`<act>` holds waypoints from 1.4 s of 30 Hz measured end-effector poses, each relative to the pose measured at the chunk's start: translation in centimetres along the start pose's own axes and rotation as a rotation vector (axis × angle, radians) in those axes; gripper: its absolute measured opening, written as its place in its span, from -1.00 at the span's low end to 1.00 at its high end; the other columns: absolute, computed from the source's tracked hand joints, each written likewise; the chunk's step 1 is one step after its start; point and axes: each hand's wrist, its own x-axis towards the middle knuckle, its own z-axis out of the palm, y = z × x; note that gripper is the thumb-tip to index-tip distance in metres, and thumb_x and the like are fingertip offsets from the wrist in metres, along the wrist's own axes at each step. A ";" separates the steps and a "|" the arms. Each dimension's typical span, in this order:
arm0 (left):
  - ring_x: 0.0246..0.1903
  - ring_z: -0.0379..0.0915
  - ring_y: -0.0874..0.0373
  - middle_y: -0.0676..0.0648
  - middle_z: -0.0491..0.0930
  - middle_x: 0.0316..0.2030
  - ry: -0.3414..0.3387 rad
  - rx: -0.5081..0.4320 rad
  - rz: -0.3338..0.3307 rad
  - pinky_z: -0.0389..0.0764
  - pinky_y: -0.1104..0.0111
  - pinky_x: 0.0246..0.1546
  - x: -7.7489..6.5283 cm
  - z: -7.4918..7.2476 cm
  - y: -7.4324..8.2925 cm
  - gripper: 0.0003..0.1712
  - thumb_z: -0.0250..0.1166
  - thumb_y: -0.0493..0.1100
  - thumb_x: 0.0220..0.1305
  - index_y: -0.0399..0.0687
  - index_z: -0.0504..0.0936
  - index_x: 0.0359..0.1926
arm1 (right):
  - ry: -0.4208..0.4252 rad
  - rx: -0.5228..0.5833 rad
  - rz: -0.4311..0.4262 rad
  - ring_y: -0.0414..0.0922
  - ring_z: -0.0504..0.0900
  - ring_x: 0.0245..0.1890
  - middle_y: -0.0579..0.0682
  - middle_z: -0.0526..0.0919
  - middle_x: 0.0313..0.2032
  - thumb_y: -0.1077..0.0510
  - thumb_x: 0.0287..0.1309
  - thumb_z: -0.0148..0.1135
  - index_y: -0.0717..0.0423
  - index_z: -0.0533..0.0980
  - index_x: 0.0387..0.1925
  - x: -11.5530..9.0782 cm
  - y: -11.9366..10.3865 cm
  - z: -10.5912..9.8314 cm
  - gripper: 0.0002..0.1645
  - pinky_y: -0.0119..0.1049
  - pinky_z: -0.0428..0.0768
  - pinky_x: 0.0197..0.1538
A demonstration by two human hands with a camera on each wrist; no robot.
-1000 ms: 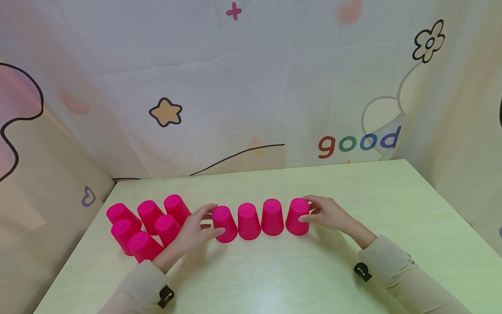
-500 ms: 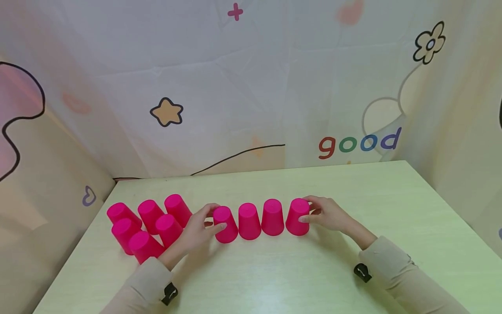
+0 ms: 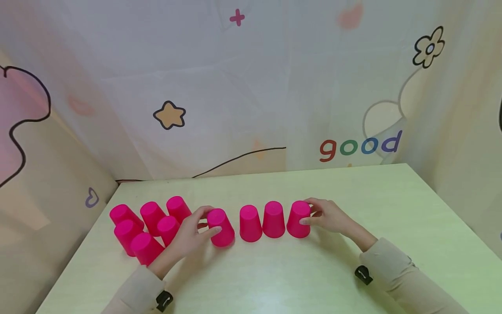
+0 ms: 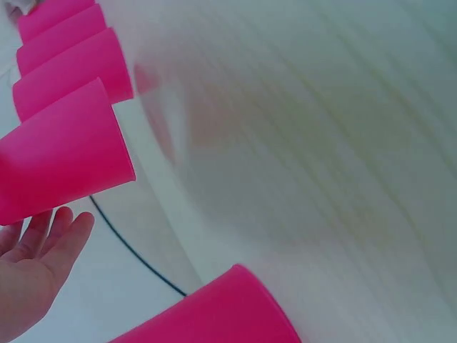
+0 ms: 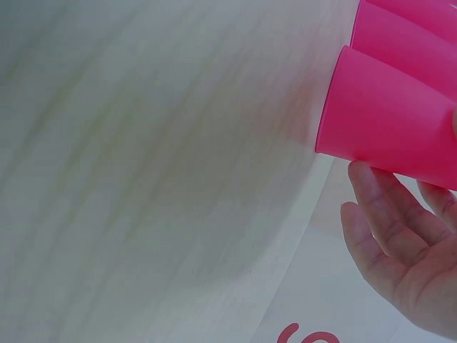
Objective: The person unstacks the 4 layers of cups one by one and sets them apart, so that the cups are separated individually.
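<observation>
A bright pink, tapered, plastic-looking cup (image 3: 250,223) and its matching twin (image 3: 273,219) stand side by side on a pale green, wood-grained table (image 3: 282,279), broad ends down — for steadiness, I'd guess. Left of this pair, a small gap away, the person's left hand (image 3: 192,231) grips a third pink cup (image 3: 222,229), thumb on the near side, fingers round behind. Just right of the pair, the right hand (image 3: 330,216) grips a fourth pink cup (image 3: 299,220) likewise. Holding from the outer sides seems to me to keep the fingers off the pair. Well left of the pair, six more upturned pink cups (image 3: 153,224) cluster tightly, perhaps to save room.

I can't tell whether the left hand's cup touches the table or is slightly raised. The left forearm hides part of the six — and the left wrist view crops a nearby pink cup (image 4: 214,314), probably one of them. Whatever lies beneath any cup is hidden.
</observation>
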 end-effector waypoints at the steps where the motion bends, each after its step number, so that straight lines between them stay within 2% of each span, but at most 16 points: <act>1: -0.01 0.38 -0.02 -0.07 0.47 -0.03 0.004 -0.002 0.002 0.48 0.08 -0.04 -0.1 -0.1 0.1 -0.36 0.39 -0.15 0.01 -0.13 0.35 0.12 | 0.001 0.001 0.001 -0.01 0.55 -0.20 0.07 0.57 -0.18 0.08 -0.04 0.35 0.23 0.41 0.02 0.0 0.0 0.0 -0.41 -0.24 0.58 -0.24; 7: -0.02 0.38 -0.02 -0.10 0.46 -0.02 0.034 -0.003 0.019 0.48 0.06 -0.04 -0.8 -1.0 0.2 -0.35 0.40 -0.16 0.00 -0.14 0.36 0.12 | 0.002 0.003 0.000 -0.01 0.55 -0.20 0.07 0.58 -0.19 0.08 -0.04 0.35 0.23 0.41 0.02 0.0 0.2 0.1 -0.42 -0.24 0.58 -0.25; 13: -0.07 0.44 -0.02 -0.12 0.48 -0.05 0.077 0.000 0.075 0.50 0.08 -0.08 -1.7 -2.1 0.5 -0.37 0.38 -0.20 0.01 -0.20 0.36 0.11 | -0.005 0.012 -0.009 -0.01 0.56 -0.21 0.05 0.58 -0.21 0.10 -0.02 0.34 0.24 0.41 0.01 -0.1 0.2 0.2 -0.44 -0.25 0.57 -0.25; 19: -0.10 0.47 -0.01 -0.11 0.49 -0.08 0.110 0.001 0.101 0.55 0.14 -0.15 -2.2 -3.5 0.8 -0.38 0.37 -0.19 0.03 -0.19 0.34 0.11 | -0.003 0.008 -0.008 -0.02 0.55 -0.21 0.05 0.58 -0.20 0.10 -0.02 0.34 0.23 0.41 0.02 0.0 0.2 0.2 -0.44 -0.25 0.57 -0.25; 23: -0.11 0.46 0.00 -0.11 0.48 -0.08 0.123 0.021 0.100 0.57 0.23 -0.17 -2.7 -4.3 1.1 -0.39 0.37 -0.19 0.04 -0.17 0.34 0.12 | -0.002 0.006 0.000 -0.01 0.55 -0.20 0.06 0.58 -0.19 0.09 -0.03 0.35 0.23 0.41 0.02 0.1 0.2 0.2 -0.43 -0.24 0.57 -0.25; 29: -0.12 0.46 0.02 -0.11 0.49 -0.09 0.160 0.067 0.136 0.55 0.37 -0.19 -3.4 -5.8 1.6 -0.41 0.36 -0.22 0.05 -0.19 0.35 0.11 | -0.005 0.002 -0.004 -0.01 0.55 -0.20 0.05 0.58 -0.20 0.08 -0.03 0.35 0.23 0.41 0.02 0.1 0.1 0.1 -0.43 -0.23 0.57 -0.25; 36: -0.10 0.47 -0.06 -0.18 0.45 -0.04 0.182 0.108 0.103 0.56 0.38 -0.22 -4.4 -7.5 2.1 -0.37 0.33 -0.25 0.08 -0.27 0.29 0.15 | -0.004 0.003 -0.011 -0.01 0.55 -0.21 0.04 0.58 -0.20 0.08 -0.02 0.34 0.23 0.42 0.02 0.0 0.0 0.0 -0.43 -0.23 0.57 -0.24; 42: -0.14 0.46 -0.03 -0.16 0.45 -0.06 0.197 0.101 0.080 0.55 0.46 -0.26 -5.2 -8.6 2.6 -0.39 0.31 -0.24 0.10 -0.24 0.29 0.15 | -0.004 0.002 -0.020 -0.02 0.55 -0.21 0.04 0.58 -0.21 0.07 -0.03 0.35 0.23 0.42 0.02 0.0 0.1 0.0 -0.42 -0.24 0.57 -0.25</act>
